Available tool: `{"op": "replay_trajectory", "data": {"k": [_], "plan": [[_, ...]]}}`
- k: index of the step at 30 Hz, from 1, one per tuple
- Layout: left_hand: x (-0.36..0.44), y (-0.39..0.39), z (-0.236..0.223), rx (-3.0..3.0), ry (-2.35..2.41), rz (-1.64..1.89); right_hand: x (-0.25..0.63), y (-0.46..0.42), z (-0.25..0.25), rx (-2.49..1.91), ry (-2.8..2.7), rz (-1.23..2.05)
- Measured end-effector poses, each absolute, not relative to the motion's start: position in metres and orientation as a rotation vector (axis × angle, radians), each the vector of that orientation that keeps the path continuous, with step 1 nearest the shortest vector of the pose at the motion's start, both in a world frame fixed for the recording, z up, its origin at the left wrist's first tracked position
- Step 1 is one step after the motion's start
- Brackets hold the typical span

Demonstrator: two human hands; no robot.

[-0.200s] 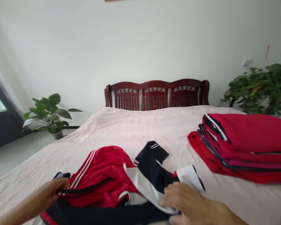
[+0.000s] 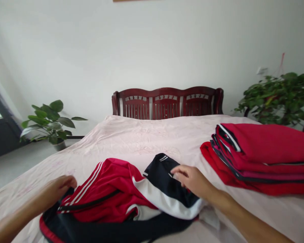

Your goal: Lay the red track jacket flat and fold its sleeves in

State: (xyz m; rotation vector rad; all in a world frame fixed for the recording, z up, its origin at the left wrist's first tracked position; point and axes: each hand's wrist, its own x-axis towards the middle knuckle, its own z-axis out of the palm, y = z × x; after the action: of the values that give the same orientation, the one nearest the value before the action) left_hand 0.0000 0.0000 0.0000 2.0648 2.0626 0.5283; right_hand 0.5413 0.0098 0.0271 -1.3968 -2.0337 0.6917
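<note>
A red, navy and white sports jacket (image 2: 111, 195) lies crumpled on the pink bedsheet (image 2: 147, 138) in front of me. My left hand (image 2: 58, 189) curls around its left edge, near the white stripes, fingers closed on the fabric. My right hand (image 2: 191, 180) reaches over the jacket's navy sleeve (image 2: 162, 172), its fingers bent and pinching the dark cloth near the cuff.
A stack of folded red jackets (image 2: 263, 155) sits on the bed at the right. A dark red wooden headboard (image 2: 167, 103) stands at the far end. Potted plants stand at the left (image 2: 49, 123) and right (image 2: 281, 96) of the bed.
My right hand has moved up and away from the jacket's near edge to the navy sleeve. The white panel now lies flatter. My left hand stays on the left edge.
</note>
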Motion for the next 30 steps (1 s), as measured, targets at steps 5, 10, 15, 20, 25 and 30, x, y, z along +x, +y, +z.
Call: {"op": "replay_trajectory", "data": {"k": [5, 10, 15, 20, 25, 30], "plan": [[0.051, 0.043, 0.001, 2.179, 1.987, 0.576, 0.524, 0.099, 0.028, -1.769, -2.108, 0.453], [0.08, 0.051, -0.035, 2.16, 2.099, 0.366, 0.513, 0.143, 0.006, -2.062, -1.969, 0.713], [0.082, 0.045, -0.065, 2.063, 2.158, 0.263, 0.512, 0.165, -0.017, -2.131, -1.768, 0.887], [0.088, 0.038, -0.067, 2.069, 2.196, 0.321, 0.514, 0.161, -0.014, -1.999, -1.68, 0.85], [0.09, 0.034, -0.068, 2.051, 2.226, 0.441, 0.543, 0.119, 0.009, -1.78, -1.53, 0.5], [0.088, 0.031, -0.071, 1.977, 2.265, 0.577, 0.58, 0.072, -0.005, -1.405, -1.107, 0.188]]}}
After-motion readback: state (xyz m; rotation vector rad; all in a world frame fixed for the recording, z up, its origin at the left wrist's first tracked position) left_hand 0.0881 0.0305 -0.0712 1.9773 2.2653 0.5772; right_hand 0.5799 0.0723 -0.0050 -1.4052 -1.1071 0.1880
